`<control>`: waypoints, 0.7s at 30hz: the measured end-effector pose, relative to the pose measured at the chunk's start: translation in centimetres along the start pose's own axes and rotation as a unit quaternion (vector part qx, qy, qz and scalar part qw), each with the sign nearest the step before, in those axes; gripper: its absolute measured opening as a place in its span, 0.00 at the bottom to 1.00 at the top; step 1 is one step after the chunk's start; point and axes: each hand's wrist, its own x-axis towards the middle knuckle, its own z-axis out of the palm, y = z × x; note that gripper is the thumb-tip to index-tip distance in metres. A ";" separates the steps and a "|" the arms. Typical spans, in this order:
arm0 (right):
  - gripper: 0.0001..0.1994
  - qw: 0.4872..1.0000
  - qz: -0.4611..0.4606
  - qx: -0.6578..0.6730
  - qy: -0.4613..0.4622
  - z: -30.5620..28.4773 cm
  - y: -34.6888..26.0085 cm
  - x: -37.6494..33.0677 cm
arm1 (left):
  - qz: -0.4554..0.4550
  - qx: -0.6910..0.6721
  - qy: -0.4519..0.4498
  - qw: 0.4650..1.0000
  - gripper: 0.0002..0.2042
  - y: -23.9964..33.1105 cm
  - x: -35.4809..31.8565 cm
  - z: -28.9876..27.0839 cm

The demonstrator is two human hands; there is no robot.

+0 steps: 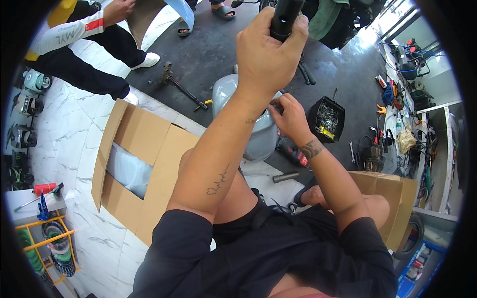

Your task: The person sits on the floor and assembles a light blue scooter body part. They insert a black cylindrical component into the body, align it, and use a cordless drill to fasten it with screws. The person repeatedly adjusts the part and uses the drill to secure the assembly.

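- My left hand (pixel 266 52) is clenched round a black tube (pixel 284 17) that rises past the top edge; my fingers wrap it fully.
- My right hand (pixel 289 118) sits lower and to the right, fingertips pinched against the top of the grey scooter body panel (pixel 258 134); whether they hold anything small I cannot tell.
- The panel stands directly below the tube, between my two forearms.
- I count one black bin of small metal parts (pixel 326 119) just right of my right hand, one red-and-black power tool (pixel 293 151) by the panel's foot, and one short dark cylinder (pixel 285 176) near it.
- Two cardboard boxes: a large open box (pixel 141 169) at my left, a smaller box (pixel 392 193) by my right knee.
- Dark floor mat (pixel 213 54) ahead has open room; another person's legs (pixel 89 69) stand upper left.
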 end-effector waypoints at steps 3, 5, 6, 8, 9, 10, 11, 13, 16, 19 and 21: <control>0.09 1.000 -0.016 0.018 0.013 -0.3 -0.4 -0.3 | -0.070 -0.056 0.004 0.996 0.08 0.8 -0.6 0.3; 0.09 0.999 -0.040 0.022 0.011 -0.6 -0.3 -0.4 | -0.054 -0.004 0.000 0.999 0.07 0.7 -0.5 0.2; 0.09 0.999 -0.049 0.011 0.010 -0.7 -0.2 -0.4 | -0.042 -0.055 0.002 0.998 0.07 0.5 -0.4 0.4; 0.08 0.997 -0.072 -0.002 0.011 -0.7 0.2 -0.3 | -0.041 -0.073 0.000 0.996 0.07 0.0 -0.4 0.4; 0.08 0.997 -0.082 -0.009 0.011 -0.7 0.4 -0.3 | -0.025 -0.055 -0.008 0.998 0.08 -0.3 -0.3 0.3; 0.08 0.997 -0.073 -0.008 0.008 -0.6 0.6 -0.3 | -0.016 -0.072 0.001 0.997 0.08 -0.5 -0.4 0.4; 0.08 0.998 -0.067 -0.009 0.004 -0.6 0.8 -0.3 | -0.005 -0.089 0.011 0.996 0.08 -0.7 -0.4 0.5; 0.07 0.998 -0.068 -0.009 0.009 -0.3 1.0 -0.2 | -0.003 -0.041 0.007 0.999 0.08 -0.9 -0.6 0.3; 0.08 0.999 -0.040 -0.023 -0.001 -0.1 1.0 -0.1 | -0.008 -0.027 0.011 1.000 0.08 -1.0 -0.5 0.2; 0.09 1.000 -0.020 -0.022 -0.007 -0.1 0.8 0.0 | -0.036 0.009 0.015 0.999 0.09 -1.2 -0.3 0.0; 0.08 0.999 -0.032 -0.015 -0.006 -0.3 0.8 0.0 | -0.001 0.021 0.024 0.999 0.09 -1.4 -0.2 0.0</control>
